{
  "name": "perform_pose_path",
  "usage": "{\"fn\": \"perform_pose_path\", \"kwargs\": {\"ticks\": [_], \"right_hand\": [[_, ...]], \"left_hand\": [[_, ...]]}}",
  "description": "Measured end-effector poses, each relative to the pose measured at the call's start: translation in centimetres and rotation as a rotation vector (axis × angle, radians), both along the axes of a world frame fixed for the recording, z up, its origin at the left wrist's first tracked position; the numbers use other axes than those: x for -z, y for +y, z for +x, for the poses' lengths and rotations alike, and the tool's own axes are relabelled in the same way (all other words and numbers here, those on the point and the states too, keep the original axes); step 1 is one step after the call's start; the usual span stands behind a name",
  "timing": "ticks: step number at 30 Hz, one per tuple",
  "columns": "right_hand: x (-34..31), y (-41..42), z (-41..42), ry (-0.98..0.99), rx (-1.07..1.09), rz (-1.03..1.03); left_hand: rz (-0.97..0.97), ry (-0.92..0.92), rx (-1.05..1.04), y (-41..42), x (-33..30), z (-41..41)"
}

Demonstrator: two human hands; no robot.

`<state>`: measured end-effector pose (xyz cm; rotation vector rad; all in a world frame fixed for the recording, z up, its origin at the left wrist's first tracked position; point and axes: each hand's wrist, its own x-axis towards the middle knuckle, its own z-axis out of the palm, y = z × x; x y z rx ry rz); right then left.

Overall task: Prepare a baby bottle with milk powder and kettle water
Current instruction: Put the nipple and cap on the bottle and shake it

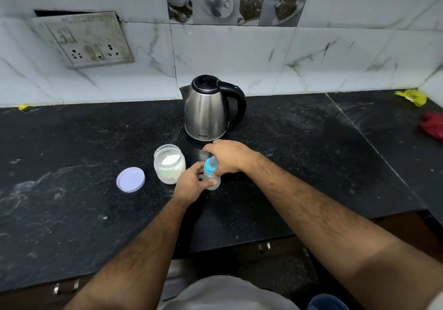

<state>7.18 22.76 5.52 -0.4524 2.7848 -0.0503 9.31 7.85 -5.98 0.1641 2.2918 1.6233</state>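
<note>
A small clear baby bottle (pixel 212 182) with a blue collar and teat (pixel 211 166) stands on the black counter (pixel 299 166). My left hand (pixel 191 183) grips the bottle's body from the left. My right hand (pixel 227 157) holds a clear cap (pixel 203 154), blurred, just above and behind the teat. Left of the bottle stands an open clear jar (pixel 169 164) with white milk powder inside. The jar's lilac lid (pixel 131 179) lies flat further left. A steel kettle (pixel 208 110) with a black handle and shut lid stands behind the bottle.
A wall socket plate (pixel 84 40) hangs on the tiled wall at the back left. A yellow wrapper (pixel 412 97) and a red cloth (pixel 432 125) lie at the far right of the counter. A small yellow-green thing (pixel 24 108) sits at the back left. Drawers with metal handles (pixel 263 247) run below the counter's front edge.
</note>
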Motion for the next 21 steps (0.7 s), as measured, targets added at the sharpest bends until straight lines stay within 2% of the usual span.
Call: {"fn": "perform_pose_path", "kwargs": {"ticks": [4, 11, 18, 21], "right_hand": [[-0.2, -0.2, 0.0, -0.014, -0.075, 0.063], [-0.4, -1.0, 0.1, 0.045, 0.006, 0.202], [-0.7, -0.6, -0.2, -0.018, -0.121, 0.176], [-0.6, -0.9, 0.0, 0.023, -0.048, 0.196]], "left_hand": [[0.001, -0.005, 0.004, -0.1, 0.0, -0.2], [0.005, -0.005, -0.002, 0.0, -0.2, 0.0], [0.002, -0.013, -0.008, 0.1, 0.0, -0.1], [0.0, -0.001, -0.011, 0.1, -0.3, 0.1]]}}
